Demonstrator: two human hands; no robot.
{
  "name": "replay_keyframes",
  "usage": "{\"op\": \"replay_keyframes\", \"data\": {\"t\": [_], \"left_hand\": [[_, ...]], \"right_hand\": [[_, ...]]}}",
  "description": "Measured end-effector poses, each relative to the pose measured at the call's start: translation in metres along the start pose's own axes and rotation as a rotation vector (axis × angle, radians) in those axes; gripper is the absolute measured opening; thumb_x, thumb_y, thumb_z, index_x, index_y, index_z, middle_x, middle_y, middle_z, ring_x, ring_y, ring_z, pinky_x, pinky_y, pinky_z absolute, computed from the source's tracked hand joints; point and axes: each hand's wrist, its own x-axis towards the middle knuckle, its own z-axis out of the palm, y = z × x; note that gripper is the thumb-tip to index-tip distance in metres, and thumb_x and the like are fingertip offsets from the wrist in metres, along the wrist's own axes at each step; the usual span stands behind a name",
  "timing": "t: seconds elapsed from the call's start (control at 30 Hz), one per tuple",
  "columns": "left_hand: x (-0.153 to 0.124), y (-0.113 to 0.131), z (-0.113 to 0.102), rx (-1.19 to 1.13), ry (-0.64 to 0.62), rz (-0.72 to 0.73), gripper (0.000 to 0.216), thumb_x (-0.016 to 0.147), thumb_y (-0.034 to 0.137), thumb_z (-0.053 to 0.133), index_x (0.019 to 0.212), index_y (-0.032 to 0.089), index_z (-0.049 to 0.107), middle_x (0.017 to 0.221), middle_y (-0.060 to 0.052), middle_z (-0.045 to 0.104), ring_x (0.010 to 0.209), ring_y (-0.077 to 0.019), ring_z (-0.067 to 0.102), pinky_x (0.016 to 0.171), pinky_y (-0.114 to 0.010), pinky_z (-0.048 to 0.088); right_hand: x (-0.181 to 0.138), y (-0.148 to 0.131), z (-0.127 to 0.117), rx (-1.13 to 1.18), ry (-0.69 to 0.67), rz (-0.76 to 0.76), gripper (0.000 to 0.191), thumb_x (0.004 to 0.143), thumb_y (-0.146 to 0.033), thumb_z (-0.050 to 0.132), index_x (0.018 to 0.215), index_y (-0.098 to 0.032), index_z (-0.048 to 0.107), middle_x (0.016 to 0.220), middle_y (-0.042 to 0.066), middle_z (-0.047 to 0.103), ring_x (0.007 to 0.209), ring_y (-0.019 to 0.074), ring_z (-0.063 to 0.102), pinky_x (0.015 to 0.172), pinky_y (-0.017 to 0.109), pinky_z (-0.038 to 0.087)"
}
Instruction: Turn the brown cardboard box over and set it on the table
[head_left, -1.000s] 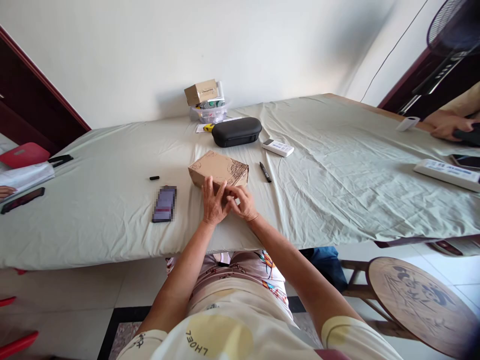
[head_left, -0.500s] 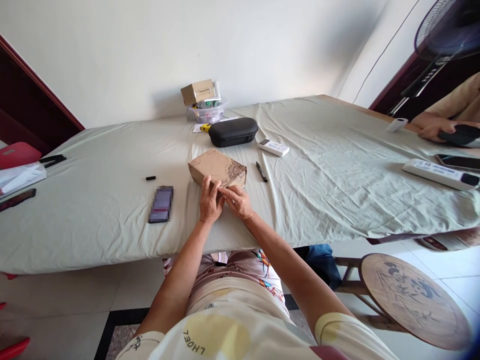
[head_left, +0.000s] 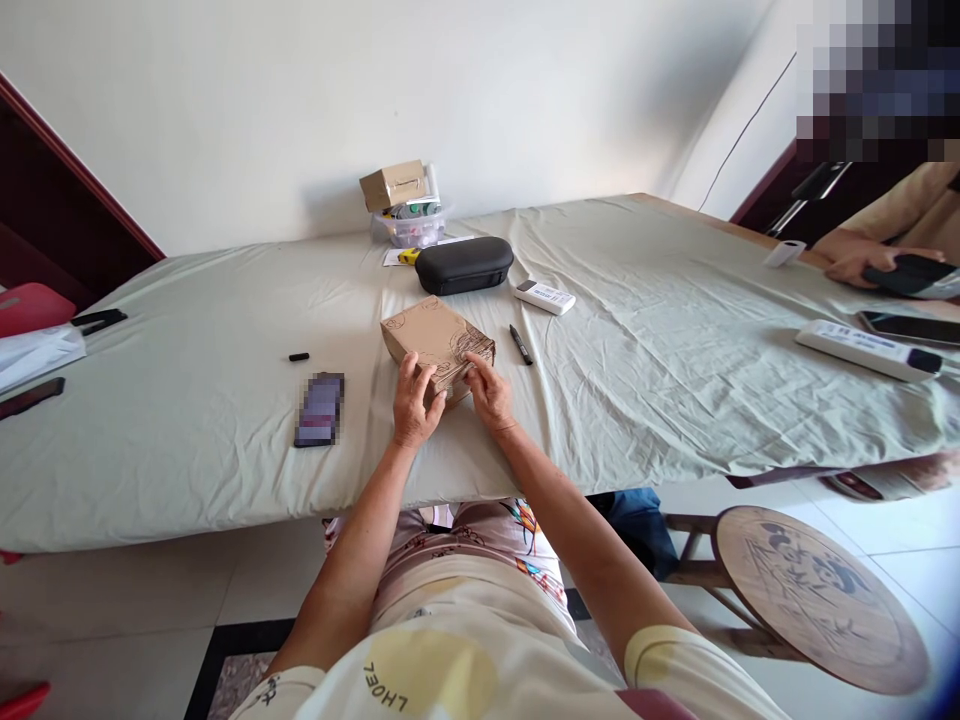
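The left hand (head_left: 417, 405) rested at the seven o'clock edge of a patterned brown cardboard box (head_left: 429, 335), fingertips on its top, thumb at the near side, not closed around it. The right hand (head_left: 491, 398) touched its four o'clock corner with fingers curled; I could not tell whether they pinched a flap. The box sat on a wrinkled grey-green tablecloth (head_left: 675, 350), at twelve o'clock from the wearer's body. I judged it light and fairly stiff, with dry, grippy card that might dent at the edges; its contents were hidden. I would have taken hold by opposite side walls, palms flat, rather than by the top. Its lid showed dark swirling linework, no words I could read.

At three o'clock from the box lay a black marker (head_left: 520, 345); at two, a white block (head_left: 544, 297) whose label was too small to read. A black zip case (head_left: 465, 265) stood at one o'clock, and a smartphone (head_left: 319, 410), screen blurred out, at eight. At six, the wearer's T-shirt (head_left: 435, 675) bore the letters "LHOEL".
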Motion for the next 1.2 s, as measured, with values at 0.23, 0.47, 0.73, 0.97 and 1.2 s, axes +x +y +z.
{"op": "replay_keyframes", "data": {"t": [0.23,0.47,0.73,0.97,1.2], "left_hand": [[0.003,0.003,-0.003,0.024,0.081,-0.011,0.040,0.103,0.050,0.058,0.127,0.019,0.065,0.153,-0.022,0.055,0.151,-0.0324,0.048,0.124,-0.055,0.040],[0.002,0.002,-0.003,0.016,0.124,-0.029,0.039,0.103,0.052,0.057,0.124,0.019,0.064,0.150,-0.022,0.056,0.147,-0.0325,0.051,0.121,-0.054,0.044],[0.001,0.006,-0.001,0.040,0.196,-0.079,0.044,0.101,0.058,0.060,0.119,0.018,0.060,0.150,-0.026,0.054,0.146,-0.0333,0.052,0.119,-0.055,0.044],[0.000,0.004,-0.001,-0.032,0.215,-0.235,0.045,0.103,0.060,0.052,0.124,0.019,0.055,0.158,-0.027,0.048,0.150,-0.0324,0.049,0.121,-0.050,0.042],[0.000,-0.006,-0.002,-0.224,0.257,-0.429,0.050,0.100,0.063,0.055,0.126,0.021,0.052,0.161,-0.023,0.046,0.149,-0.0319,0.050,0.121,-0.048,0.045]], "right_hand": [[0.006,0.003,-0.008,-0.017,0.152,0.130,0.054,0.105,-0.052,0.047,0.148,-0.021,0.060,0.068,-0.002,0.064,0.060,0.0150,0.058,0.066,0.028,0.051],[0.005,0.002,-0.008,0.001,0.164,0.106,0.060,0.103,-0.047,0.051,0.157,-0.020,0.050,0.065,-0.004,0.061,0.059,0.0148,0.053,0.065,0.028,0.050],[0.008,0.004,-0.009,-0.003,0.103,0.201,0.057,0.104,-0.053,0.047,0.145,-0.019,0.064,0.068,0.000,0.069,0.063,0.0171,0.064,0.070,0.030,0.054],[0.007,0.009,-0.006,-0.016,0.045,0.213,0.062,0.103,-0.059,0.046,0.144,-0.018,0.066,0.067,0.000,0.071,0.064,0.0183,0.068,0.074,0.032,0.057],[0.008,0.010,-0.006,-0.025,0.001,0.258,0.062,0.102,-0.058,0.048,0.145,-0.016,0.065,0.064,-0.001,0.070,0.059,0.0165,0.065,0.066,0.027,0.053]]}}
